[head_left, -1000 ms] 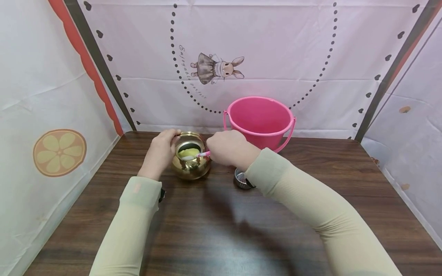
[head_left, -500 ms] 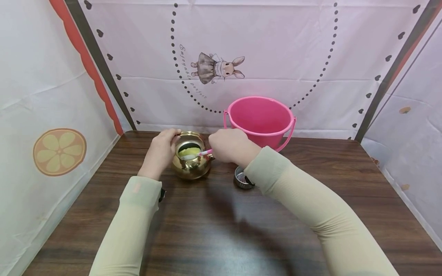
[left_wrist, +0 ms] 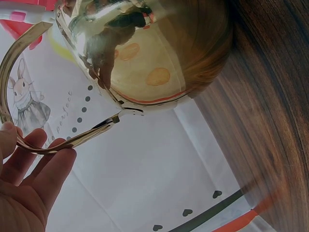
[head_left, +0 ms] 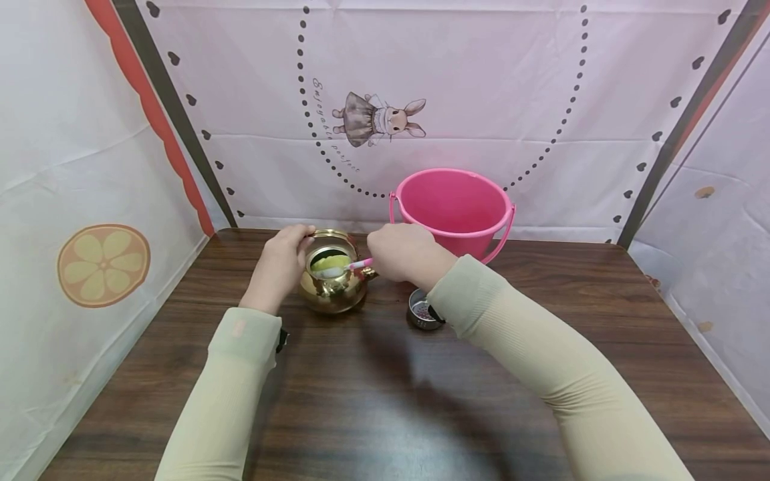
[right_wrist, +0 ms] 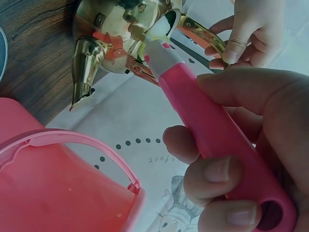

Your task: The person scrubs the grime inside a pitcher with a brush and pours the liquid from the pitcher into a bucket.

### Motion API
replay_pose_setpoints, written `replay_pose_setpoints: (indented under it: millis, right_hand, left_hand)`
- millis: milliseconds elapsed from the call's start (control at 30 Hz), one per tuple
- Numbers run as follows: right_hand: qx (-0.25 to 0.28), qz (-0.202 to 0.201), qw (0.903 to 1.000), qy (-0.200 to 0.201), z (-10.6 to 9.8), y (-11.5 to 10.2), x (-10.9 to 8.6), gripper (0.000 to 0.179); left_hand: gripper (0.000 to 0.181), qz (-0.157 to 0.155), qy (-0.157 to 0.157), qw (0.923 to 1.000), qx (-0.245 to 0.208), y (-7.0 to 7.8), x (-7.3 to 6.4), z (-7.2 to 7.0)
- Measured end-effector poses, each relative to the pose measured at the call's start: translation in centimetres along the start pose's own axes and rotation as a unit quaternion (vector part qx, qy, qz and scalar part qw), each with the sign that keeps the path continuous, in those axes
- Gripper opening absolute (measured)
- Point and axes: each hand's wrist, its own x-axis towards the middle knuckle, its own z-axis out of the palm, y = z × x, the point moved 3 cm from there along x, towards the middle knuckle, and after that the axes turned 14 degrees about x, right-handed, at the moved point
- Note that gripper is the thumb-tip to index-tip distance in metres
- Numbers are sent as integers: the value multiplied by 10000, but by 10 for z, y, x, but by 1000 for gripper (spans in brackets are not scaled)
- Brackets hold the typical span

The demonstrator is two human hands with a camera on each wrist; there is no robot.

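A shiny gold teapot (head_left: 333,294) stands at the back left of the table, its round mouth uncovered. My left hand (head_left: 278,264) holds the teapot's arched handle (left_wrist: 72,142) between thumb and fingers, as the left wrist view shows. In my right hand (head_left: 404,254) is a cleaning brush with a pink and white handle (right_wrist: 207,116), gripped with curled fingers. Its yellow-green and white head (head_left: 332,267) sits in the teapot's mouth; the lower part is hidden inside. The spout (right_wrist: 86,67) points toward the bucket's side.
A pink bucket (head_left: 454,232) with a hanging handle stands behind my right hand. Below my right wrist lies a small metal strainer cup (head_left: 424,314), partly covered by the cuff. Fabric walls (head_left: 511,87) close off the back and both sides of the brown wooden table (head_left: 361,401).
My right hand has shifted slightly right with the brush, uncovering more of the spout and the strainer cup. The left hand and teapot look unmoved.
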Motion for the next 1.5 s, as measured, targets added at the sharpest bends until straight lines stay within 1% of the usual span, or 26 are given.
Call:
replay_pose_setpoints:
  millis: [267, 400, 500, 667, 833, 967, 1133, 1333, 1500]
  right_hand:
    - [-8, -24, 9999, 116, 1, 0, 0, 15]
    - [-68, -83, 9997, 199, 3, 1, 0, 21]
    - [-111, -57, 9997, 229, 5, 1, 0, 22]
    - [-200, -1, 9995, 245, 10, 1, 0, 13]
    - [-219, 47, 9995, 208, 17, 0, -1, 10]
    - [-192, 62, 9994, 275, 20, 1, -4, 8]
    - [-396, -95, 9982, 435, 20, 1, -5, 11]
    - [-612, -297, 9957, 626, 18, -2, -6, 9]
    - [-697, -459, 9943, 656, 15, -6, -7, 11]
  left_hand:
    - [18, -40, -68, 10000, 11, -1, 0, 1]
    - [19, -62, -102, 9999, 13, -1, 0, 1]
    - [19, -44, -92, 9999, 3, -1, 0, 1]
    - [18, -7, -28, 10000, -3, -1, 0, 1]
    - [17, 29, 46, 10000, -9, -1, 0, 1]
    - [17, 21, 46, 10000, -12, -1, -1, 1]
    - [18, 13, 19, 10000, -16, -1, 0, 1]
    - [17, 3, 13, 10000, -35, 0, 1, 1]
    - [18, -3, 18, 10000, -50, 0, 0, 2]
